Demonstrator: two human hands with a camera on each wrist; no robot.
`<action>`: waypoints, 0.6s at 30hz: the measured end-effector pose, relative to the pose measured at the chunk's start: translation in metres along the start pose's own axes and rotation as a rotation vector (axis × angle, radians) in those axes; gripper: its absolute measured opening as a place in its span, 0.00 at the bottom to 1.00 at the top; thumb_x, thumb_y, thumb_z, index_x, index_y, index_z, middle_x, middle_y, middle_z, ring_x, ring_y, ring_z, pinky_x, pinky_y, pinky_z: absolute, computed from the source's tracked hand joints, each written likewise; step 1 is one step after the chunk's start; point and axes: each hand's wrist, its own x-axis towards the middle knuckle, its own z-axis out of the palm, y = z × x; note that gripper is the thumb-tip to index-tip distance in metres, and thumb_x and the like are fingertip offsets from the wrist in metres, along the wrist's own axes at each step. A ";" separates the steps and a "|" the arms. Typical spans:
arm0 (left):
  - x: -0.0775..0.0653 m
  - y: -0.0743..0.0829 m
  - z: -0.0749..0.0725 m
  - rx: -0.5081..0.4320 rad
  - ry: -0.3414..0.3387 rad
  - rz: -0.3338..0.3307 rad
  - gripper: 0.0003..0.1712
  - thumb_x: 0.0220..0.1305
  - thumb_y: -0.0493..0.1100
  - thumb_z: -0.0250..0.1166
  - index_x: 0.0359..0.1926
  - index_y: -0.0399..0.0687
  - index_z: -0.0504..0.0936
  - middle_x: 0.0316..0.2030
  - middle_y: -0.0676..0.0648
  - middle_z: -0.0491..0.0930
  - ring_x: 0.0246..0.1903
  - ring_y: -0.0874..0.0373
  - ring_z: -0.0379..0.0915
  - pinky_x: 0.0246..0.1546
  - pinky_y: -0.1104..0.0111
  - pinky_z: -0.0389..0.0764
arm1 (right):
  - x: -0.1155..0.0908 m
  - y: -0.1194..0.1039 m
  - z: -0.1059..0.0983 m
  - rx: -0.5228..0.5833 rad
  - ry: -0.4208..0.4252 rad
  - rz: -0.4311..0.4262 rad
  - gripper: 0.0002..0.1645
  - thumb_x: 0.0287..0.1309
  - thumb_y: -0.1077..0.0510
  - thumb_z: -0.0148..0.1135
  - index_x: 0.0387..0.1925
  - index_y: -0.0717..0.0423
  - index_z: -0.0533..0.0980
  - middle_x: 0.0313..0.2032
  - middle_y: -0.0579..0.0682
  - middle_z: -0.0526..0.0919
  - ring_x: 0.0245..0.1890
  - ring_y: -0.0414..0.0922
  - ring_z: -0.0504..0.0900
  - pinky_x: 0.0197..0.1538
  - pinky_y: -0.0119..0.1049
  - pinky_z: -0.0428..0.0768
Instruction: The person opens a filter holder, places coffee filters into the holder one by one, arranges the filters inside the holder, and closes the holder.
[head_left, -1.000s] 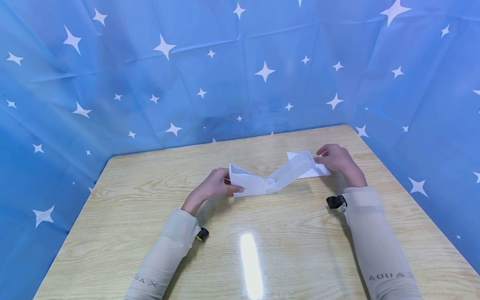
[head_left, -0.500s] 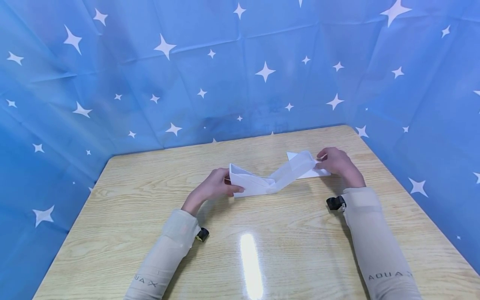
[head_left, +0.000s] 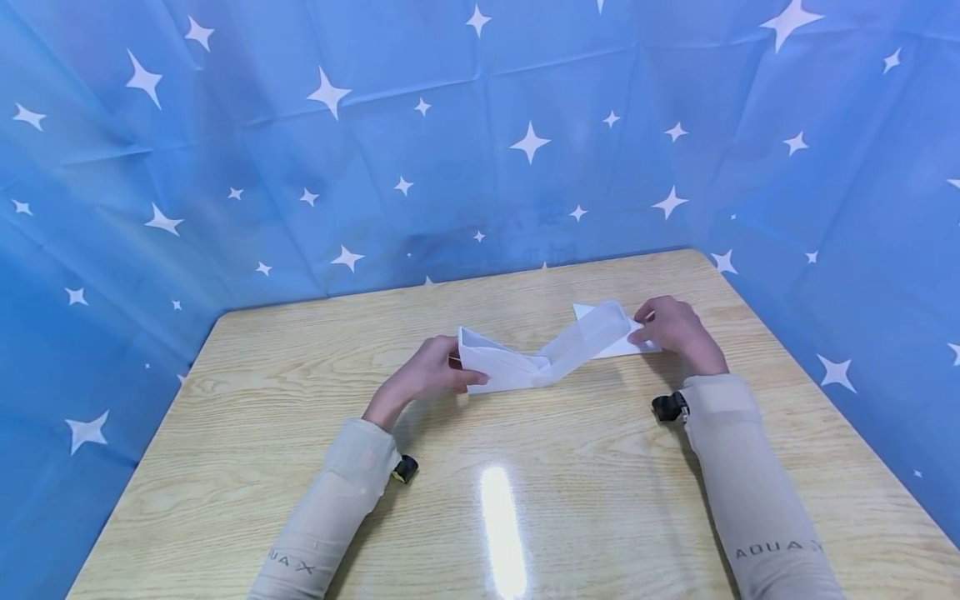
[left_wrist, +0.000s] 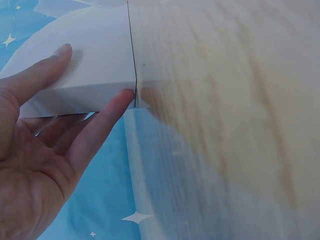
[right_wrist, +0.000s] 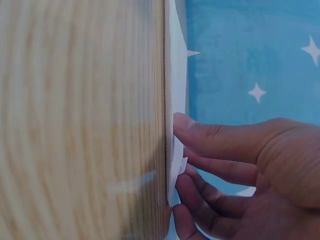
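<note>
My left hand (head_left: pixel 433 367) grips the left end of a white folded paper box (head_left: pixel 498 367), its thumb on the near face and its fingers round the other side. The box has a hollow, slanted open top in the head view. From its right end a translucent white strip (head_left: pixel 581 340) slants up to the right. Behind that strip's far end a flat white paper piece (head_left: pixel 611 342) lies on the table. My right hand (head_left: pixel 673 323) is at this piece's right end, thumb and fingertips apart and touching it. In the right wrist view a small white tab (right_wrist: pixel 183 165) stands by the fingers.
The light wood table (head_left: pixel 300 400) has rounded far corners and a bright glare streak. A blue cloth with white stars (head_left: pixel 420 150) hangs behind and beside it. Small black devices (head_left: pixel 670 407) sit at both sleeve cuffs.
My right hand has come slightly nearer and lower, its thumb now further down the white piece's right end. The left hand and the box have stayed in place.
</note>
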 end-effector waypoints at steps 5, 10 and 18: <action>0.000 0.001 0.000 0.002 0.003 -0.003 0.22 0.65 0.40 0.73 0.59 0.45 0.83 0.43 0.41 0.89 0.31 0.36 0.84 0.36 0.48 0.88 | 0.001 -0.001 0.000 0.001 0.002 0.003 0.26 0.64 0.60 0.68 0.58 0.73 0.76 0.58 0.72 0.78 0.54 0.65 0.76 0.53 0.56 0.80; 0.000 0.000 0.000 -0.003 0.004 -0.003 0.22 0.65 0.39 0.74 0.59 0.43 0.82 0.43 0.41 0.89 0.31 0.36 0.85 0.35 0.50 0.89 | 0.000 -0.003 0.000 0.000 0.003 0.004 0.25 0.64 0.61 0.68 0.57 0.73 0.77 0.56 0.72 0.79 0.53 0.65 0.76 0.52 0.56 0.80; 0.000 0.000 0.000 0.005 0.009 -0.010 0.22 0.64 0.39 0.74 0.59 0.45 0.83 0.44 0.41 0.89 0.31 0.36 0.85 0.36 0.48 0.89 | -0.003 -0.005 0.000 0.021 0.002 0.006 0.20 0.65 0.61 0.67 0.53 0.72 0.78 0.51 0.70 0.80 0.46 0.60 0.77 0.44 0.47 0.80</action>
